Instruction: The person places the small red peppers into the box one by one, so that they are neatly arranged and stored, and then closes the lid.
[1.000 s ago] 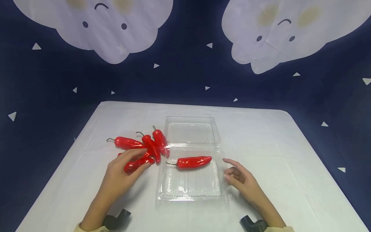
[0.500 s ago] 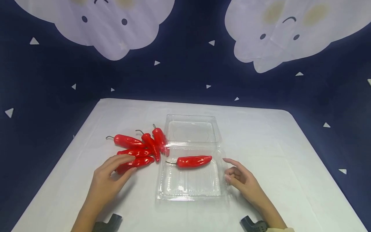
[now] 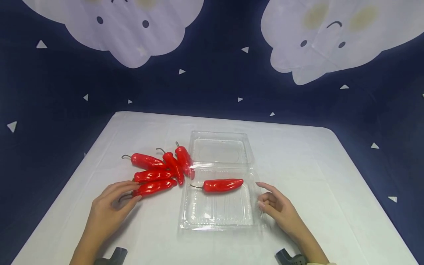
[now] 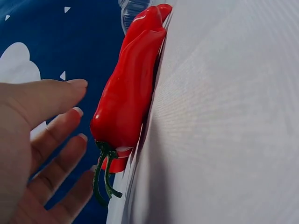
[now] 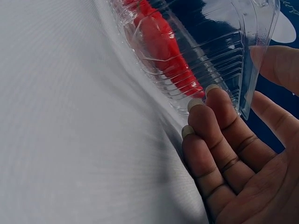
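My left hand (image 3: 107,208) curves loosely around the stem end of the nearest red pepper (image 3: 155,187). In the left wrist view a gap shows between the fingers (image 4: 58,161) and the long red pepper (image 4: 126,88) with its green stem. A clear plastic clamshell container (image 3: 218,217) lies with its lid folded back. Inside its base rests one red pepper (image 3: 222,185), stem to the left. My right hand (image 3: 279,209) holds the container's right edge, the thumb on one side of the rim and curled fingers against the wall (image 5: 219,126).
Several other red peppers, such as the far-left one (image 3: 147,161) and the upright one (image 3: 183,158), lie fanned out left of the container. The container's lid (image 3: 220,137) reaches toward the back of the white table (image 3: 298,154). Dark blue cloth (image 3: 212,88) hangs behind.
My left hand has moved left and toward me, off the pepper's body to its stem end, uncovering the nearest peppers. The right hand and the container have stayed in place.
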A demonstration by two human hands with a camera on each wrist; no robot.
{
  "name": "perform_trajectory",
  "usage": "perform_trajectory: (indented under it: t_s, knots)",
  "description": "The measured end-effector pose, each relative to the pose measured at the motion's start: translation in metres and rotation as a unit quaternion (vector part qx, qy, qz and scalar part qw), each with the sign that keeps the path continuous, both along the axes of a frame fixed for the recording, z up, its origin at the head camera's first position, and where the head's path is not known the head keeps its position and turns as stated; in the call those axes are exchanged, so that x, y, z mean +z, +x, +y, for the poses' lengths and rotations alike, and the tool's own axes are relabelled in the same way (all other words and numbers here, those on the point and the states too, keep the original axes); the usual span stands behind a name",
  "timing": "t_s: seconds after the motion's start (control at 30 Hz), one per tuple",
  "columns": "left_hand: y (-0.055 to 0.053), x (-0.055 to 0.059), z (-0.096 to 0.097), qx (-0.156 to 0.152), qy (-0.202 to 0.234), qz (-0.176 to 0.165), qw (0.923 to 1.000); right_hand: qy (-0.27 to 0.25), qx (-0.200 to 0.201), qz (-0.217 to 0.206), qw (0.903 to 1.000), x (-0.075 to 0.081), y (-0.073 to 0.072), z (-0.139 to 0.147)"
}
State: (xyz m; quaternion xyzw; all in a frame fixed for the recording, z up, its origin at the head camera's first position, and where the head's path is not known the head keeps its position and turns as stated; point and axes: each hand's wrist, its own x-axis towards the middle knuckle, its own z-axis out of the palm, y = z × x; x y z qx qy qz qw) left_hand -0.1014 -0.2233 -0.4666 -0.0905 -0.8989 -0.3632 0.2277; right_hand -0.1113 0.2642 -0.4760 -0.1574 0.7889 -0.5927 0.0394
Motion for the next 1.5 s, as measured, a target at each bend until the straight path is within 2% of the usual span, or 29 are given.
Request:
perform_trajectory:
  t_s: [0.2,0.53,0.9,1.27,1.5]
  knots:
    - [-0.001,-0.005,-0.001,-0.017,0.017,-0.021,0.9995,-0.001,-0.001,0.004,1.0000,0.001,0.001,-0.001]
    - [-0.005,-0.011,-0.001,-0.007,-0.002,-0.066,0.9978,0.009,-0.013,-0.003,0.9999,0.000,0.001,0.000]
    - [-0.007,-0.021,-0.004,0.005,0.029,-0.136,0.9903,0.018,-0.019,-0.008,0.9996,-0.002,0.002,0.001]
    - [-0.005,-0.019,-0.004,0.023,0.050,-0.149,0.9874,0.010,-0.009,0.000,0.9999,0.000,0.002,0.000]
    - [-0.004,-0.015,-0.002,0.007,0.103,-0.147,0.9838,0.013,-0.011,-0.002,0.9999,0.000,0.002,0.000]
